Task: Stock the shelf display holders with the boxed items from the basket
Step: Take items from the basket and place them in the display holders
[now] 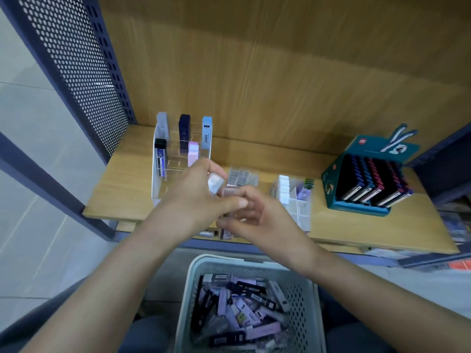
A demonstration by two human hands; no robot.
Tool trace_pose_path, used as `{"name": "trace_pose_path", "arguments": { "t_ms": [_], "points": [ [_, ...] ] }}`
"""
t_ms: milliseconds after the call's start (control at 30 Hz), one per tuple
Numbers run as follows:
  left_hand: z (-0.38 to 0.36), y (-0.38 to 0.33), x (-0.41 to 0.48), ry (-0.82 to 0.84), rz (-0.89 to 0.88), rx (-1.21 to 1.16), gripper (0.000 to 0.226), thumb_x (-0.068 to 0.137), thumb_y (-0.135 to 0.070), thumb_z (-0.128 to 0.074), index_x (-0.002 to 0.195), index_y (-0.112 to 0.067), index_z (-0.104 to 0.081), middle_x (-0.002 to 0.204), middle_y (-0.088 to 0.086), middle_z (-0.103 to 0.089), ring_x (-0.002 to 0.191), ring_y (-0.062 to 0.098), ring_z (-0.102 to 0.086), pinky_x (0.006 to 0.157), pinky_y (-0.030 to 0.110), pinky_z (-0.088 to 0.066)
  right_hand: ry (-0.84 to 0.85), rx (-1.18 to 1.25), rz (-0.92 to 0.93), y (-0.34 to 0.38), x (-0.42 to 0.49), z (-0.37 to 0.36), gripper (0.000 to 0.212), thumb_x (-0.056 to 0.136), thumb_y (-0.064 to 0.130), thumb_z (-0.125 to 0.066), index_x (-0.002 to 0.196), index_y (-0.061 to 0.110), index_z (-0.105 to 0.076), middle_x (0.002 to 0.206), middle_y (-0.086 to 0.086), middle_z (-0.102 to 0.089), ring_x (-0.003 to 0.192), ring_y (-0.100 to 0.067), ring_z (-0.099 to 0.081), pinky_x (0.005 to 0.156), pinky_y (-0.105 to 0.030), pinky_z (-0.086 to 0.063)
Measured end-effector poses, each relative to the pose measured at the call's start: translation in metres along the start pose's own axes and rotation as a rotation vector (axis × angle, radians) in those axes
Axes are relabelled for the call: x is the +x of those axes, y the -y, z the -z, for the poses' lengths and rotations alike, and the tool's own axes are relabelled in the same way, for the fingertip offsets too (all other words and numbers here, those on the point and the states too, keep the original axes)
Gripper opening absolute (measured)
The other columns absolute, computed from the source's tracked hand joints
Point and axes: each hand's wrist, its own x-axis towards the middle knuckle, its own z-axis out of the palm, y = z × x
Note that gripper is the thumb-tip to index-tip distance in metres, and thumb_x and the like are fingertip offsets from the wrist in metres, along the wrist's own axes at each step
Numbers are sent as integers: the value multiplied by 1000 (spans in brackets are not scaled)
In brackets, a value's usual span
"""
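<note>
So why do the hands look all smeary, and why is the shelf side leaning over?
Head view: the left hand and right hand, gripping small boxes, are motion-blurred; the wide-angle lens slants the perforated side panel and tilts the shelf; a pale glare patch sits on that panel.

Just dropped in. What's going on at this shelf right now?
A person is stocking the shelf from the basket below it, which is full of boxes. Both hands meet at the shelf's front edge. The left hand has a small white box in its grip, and the right hand seems to pinch a pinkish box, though it is blurred. The clear holder on the left has only a few boxes in it.
</note>
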Motion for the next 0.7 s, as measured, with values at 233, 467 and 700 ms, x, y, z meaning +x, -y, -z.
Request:
{"name": "trace_pose_path", "arguments": {
  "t_ms": [233, 467, 700],
  "points": [
    [-12, 0, 11, -57, 70, -27, 8, 97, -22, -44, 102, -17, -47, 79, 4, -55, 59, 15, -48, 55, 26, -39, -257, -138, 48, -19, 25, 37, 33, 86, 8, -65, 104, 31, -50, 80, -8, -63, 77, -19, -68, 74, -35, -56],
    [-9, 4, 13, -64, 66, -106, 17, 100, -16, -38, 90, -18, -52, 79, -1, -58, 58, 16, -49, 54, 25, -48, -438, -276, 64, -53, 72, 68, 18, 89, 10, -62, 83, 27, -58, 82, 13, -64, 79, -1, -61, 81, -17, -50],
    [2, 10, 16, -87, 59, -106, 18, 99, -20, -40, 91, -28, -54, 73, -3, -60, 57, 14, -48, 55, 26, -44, -419, -399, 26, -79, 90, 67, 8, 87, 11, -65, 93, 15, -62, 82, 9, -56, 79, -16, -66, 64, -3, -42]
  ]
}}
